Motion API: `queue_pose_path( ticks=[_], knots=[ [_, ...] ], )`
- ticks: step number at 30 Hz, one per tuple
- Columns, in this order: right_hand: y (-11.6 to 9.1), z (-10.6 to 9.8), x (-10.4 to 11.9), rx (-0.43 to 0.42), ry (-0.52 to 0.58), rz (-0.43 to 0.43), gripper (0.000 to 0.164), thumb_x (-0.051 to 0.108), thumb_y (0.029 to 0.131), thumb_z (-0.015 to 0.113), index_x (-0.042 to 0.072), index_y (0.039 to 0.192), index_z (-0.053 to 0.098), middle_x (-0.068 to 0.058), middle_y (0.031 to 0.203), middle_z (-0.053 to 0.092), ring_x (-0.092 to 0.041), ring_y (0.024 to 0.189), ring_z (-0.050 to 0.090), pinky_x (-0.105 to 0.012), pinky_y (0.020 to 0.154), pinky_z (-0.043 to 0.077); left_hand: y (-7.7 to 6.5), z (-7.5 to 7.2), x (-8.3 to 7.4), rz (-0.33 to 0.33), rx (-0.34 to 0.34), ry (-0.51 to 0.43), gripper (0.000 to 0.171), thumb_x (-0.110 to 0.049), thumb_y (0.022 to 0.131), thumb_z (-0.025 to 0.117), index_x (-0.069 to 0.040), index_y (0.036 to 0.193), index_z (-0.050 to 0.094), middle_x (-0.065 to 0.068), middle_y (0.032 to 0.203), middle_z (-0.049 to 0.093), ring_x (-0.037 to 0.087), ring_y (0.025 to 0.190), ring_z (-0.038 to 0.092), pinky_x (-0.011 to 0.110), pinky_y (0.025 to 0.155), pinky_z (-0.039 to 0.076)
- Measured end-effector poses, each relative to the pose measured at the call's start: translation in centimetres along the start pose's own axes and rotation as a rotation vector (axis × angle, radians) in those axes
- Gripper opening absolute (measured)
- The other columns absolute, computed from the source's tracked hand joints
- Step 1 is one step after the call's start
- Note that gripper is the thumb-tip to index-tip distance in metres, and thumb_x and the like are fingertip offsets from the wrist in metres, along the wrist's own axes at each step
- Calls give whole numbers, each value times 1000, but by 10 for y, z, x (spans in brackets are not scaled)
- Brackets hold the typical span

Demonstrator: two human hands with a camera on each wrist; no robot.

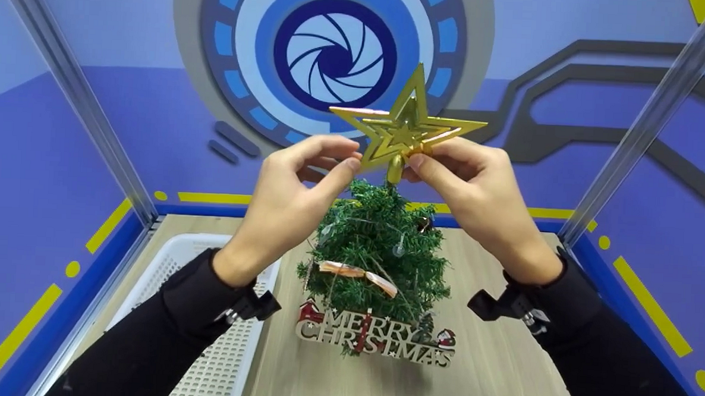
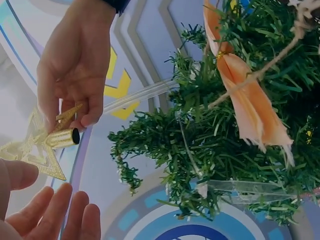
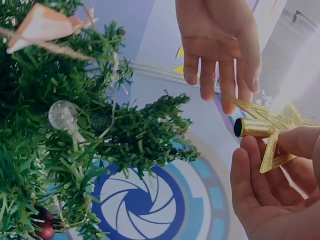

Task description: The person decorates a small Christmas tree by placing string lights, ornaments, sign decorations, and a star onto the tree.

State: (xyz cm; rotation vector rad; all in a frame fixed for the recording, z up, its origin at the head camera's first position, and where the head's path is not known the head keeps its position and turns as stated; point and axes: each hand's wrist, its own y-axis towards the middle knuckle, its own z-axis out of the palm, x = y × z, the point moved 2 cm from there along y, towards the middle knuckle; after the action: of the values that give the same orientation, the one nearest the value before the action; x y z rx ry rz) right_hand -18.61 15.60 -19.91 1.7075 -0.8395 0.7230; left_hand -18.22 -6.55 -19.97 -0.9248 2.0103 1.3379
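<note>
A gold star tree topper [image 1: 406, 114] is above the small green Christmas tree [image 1: 375, 217]. My right hand [image 1: 484, 186] pinches one lower point of the star between thumb and fingers. Below the star hangs its short gold tube [image 3: 255, 128], whose dark hollow end faces the tree top and shows apart from it in both wrist views. My left hand [image 1: 293, 189] is at the star's other lower point, thumb and fingers spread around its tip without gripping it. In the left wrist view the left fingers [image 2: 64, 207] are loosely extended.
A wooden "Merry Christmas" sign [image 1: 376, 336] is at the tree's base. The tree carries an orange ribbon bow [image 1: 358, 274], a clear bulb [image 3: 63, 115] and a dark red ball [image 3: 44, 223]. A white perforated basket [image 1: 217, 359] stands to the left on the wooden table [image 1: 499, 371].
</note>
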Motion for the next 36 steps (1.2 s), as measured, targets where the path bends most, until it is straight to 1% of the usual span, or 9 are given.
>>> queue_pose_path(
  ticks=[7,12,18,21,26,27,31,34,36],
  knots=[
    [9,-3,-13,-40,-55,15,23,17,96,65,7,115,73,-16,103,74,-23,90,72,-32,87,59,9,8,10,12,14,36,23,-18,99,61,-10,119,69,5,108,71,15,95,66,27,90,54],
    [11,-2,-26,-20,-45,33,23,18,96,65,7,115,73,-17,102,75,-25,92,72,-33,87,60,11,11,18,-10,25,60,19,-19,99,61,-10,113,70,5,106,71,17,94,66,24,88,54],
    [12,-2,-34,-4,-40,45,23,20,96,65,8,115,73,-16,103,74,-29,94,71,-32,87,59,14,12,26,-20,28,43,19,-18,99,60,-9,113,70,6,105,71,23,94,67,28,87,55],
    [12,0,-35,6,-43,53,23,21,96,66,8,114,73,-13,103,75,-30,95,71,-32,87,60,13,11,28,-24,27,49,19,-18,99,60,-10,114,70,6,106,71,21,94,66,29,87,55],
    [12,0,-39,24,-92,66,23,23,97,65,8,113,73,-10,97,73,-24,90,70,-29,84,59,14,12,34,-34,22,70,18,-19,99,61,-10,111,71,6,104,72,17,94,65,31,86,55],
    [12,0,-40,26,-98,71,23,23,97,65,8,112,73,-12,96,73,-23,88,70,-28,83,60,14,13,37,-36,25,71,18,-19,99,61,-10,111,71,6,104,72,17,93,65,31,85,55],
    [11,0,-46,36,-105,90,22,23,97,65,6,109,73,-18,92,71,-19,84,69,-30,83,60,20,17,63,-29,30,97,15,-27,98,62,-21,107,72,-5,99,72,9,90,64,28,82,56],
    [10,0,-49,45,-105,95,21,21,97,65,4,107,73,-20,91,70,-23,84,69,-30,82,60,23,19,81,-25,33,117,12,-32,97,64,-29,105,72,-15,95,70,4,87,64,25,78,56],
    [10,0,-51,45,-107,95,21,20,97,65,4,106,73,-20,90,70,-28,84,69,-29,81,60,24,19,83,-24,40,126,12,-33,97,64,-30,105,73,-16,94,70,4,87,64,25,78,56]
  ],
)
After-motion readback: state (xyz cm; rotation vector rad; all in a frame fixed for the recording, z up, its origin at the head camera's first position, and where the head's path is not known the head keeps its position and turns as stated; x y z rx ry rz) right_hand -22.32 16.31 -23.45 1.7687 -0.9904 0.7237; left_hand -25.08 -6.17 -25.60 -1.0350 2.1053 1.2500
